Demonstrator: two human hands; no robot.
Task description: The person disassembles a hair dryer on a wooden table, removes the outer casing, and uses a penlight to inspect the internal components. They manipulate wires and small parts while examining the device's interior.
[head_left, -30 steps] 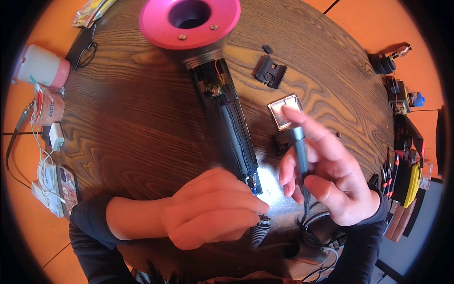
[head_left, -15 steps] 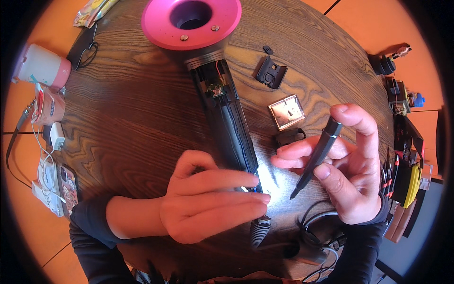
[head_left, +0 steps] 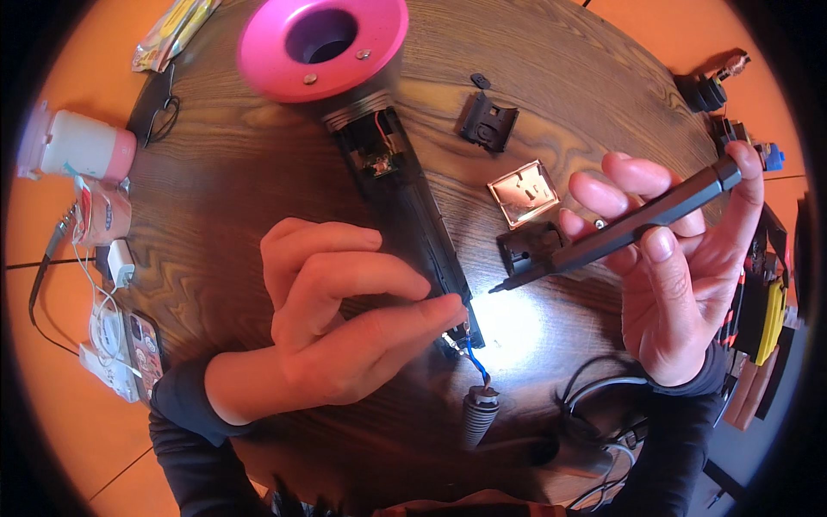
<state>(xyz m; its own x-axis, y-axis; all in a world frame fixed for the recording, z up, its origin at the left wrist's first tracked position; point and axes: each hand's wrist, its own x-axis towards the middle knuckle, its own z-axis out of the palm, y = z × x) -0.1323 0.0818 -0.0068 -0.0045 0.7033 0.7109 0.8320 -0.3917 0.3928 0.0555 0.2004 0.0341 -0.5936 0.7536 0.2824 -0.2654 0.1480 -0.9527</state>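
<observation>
A hair dryer [head_left: 412, 202] with a pink ring-shaped head [head_left: 379, 76] lies across the table, its black handle opened to show a circuit board and wires. My left hand [head_left: 345, 323] grips the handle near its lower end, the index fingertip on its edge; the thumb is hidden. Blue wires [head_left: 475, 362] run from that end to a ribbed cable sleeve [head_left: 479, 418]. My right hand [head_left: 672, 267] holds a black pen-shaped screwdriver [head_left: 646, 215] between thumb and fingers, tilted, its tip pointing left, just right of the handle and apart from it.
Black plastic parts [head_left: 488, 122] and a copper-coloured rectangular tray [head_left: 524, 194] lie beyond my right hand. Cables [head_left: 594, 392] coil at lower right. A phone [head_left: 144, 345], white chargers and a white-and-pink cup [head_left: 86, 146] line the left edge; tools sit at the right.
The screwdriver has swung from steep to a flatter tilt as my right hand moved right and up. My left hand moved up and left, uncovering the blue wires.
</observation>
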